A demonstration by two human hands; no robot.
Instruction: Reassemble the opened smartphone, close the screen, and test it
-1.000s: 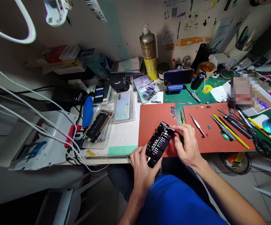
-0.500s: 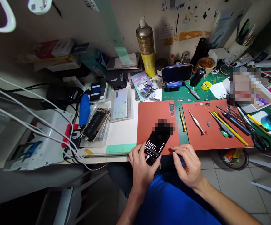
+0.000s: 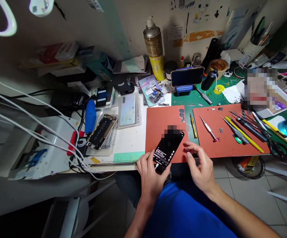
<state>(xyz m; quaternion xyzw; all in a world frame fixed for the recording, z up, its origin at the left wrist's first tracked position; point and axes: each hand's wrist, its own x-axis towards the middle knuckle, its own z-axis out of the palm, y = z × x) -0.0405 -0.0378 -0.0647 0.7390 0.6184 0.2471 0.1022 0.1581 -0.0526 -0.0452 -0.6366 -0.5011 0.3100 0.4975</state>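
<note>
A smartphone with a lit, mostly black screen tilts over the front edge of a red-brown mat. Part of its screen is blurred out. My left hand grips the lower end of the phone, thumb on one side and fingers on the other. A white cable plug shows at that lower end. To the right of the phone, my right hand hovers apart from it, fingers bent and thumb spread, with nothing held.
On a second red-brown mat lie screwdrivers, tweezers and a yellow pen-like tool. An opened phone rests in a plastic tray on the left, near white cables. Another phone stands on a blue holder. A spray can stands behind.
My right hand has turned slightly and its fingers have lifted and spread a little, farther from the thumb. My left hand keeps the smartphone in nearly the same place.
</note>
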